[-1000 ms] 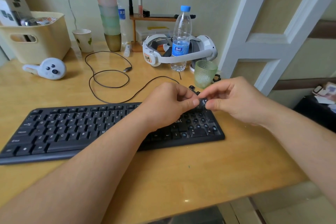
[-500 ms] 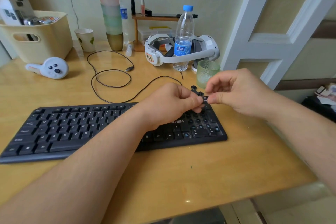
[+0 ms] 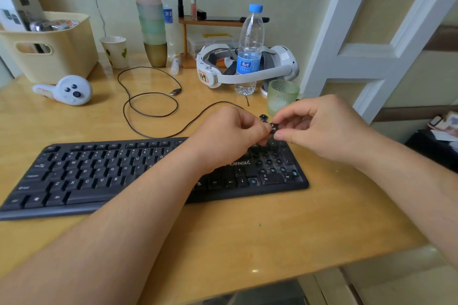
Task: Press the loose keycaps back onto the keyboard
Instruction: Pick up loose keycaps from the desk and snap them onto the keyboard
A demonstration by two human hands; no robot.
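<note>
A black keyboard (image 3: 99, 176) lies across the wooden desk; its number pad at the right end shows several bare key stems (image 3: 269, 162). Above that pad my right hand (image 3: 322, 129) pinches a small black keycap (image 3: 273, 128) between thumb and fingers. My left hand (image 3: 228, 138) is curled with its fingertips meeting the same keycap from the left. More loose keycaps (image 3: 263, 117) lie on the desk just behind the keyboard, partly hidden by my hands.
A green textured glass (image 3: 282, 96) stands close behind my right hand. A water bottle (image 3: 250, 49) and white headset (image 3: 247, 67) sit further back. A black cable (image 3: 148, 104) loops behind the keyboard. A white controller (image 3: 69, 90) and cream basket (image 3: 49, 49) are at far left.
Both hands lifted slightly and stayed together over the number pad, turning the keycap between the fingertips. The keyboard has not moved.
</note>
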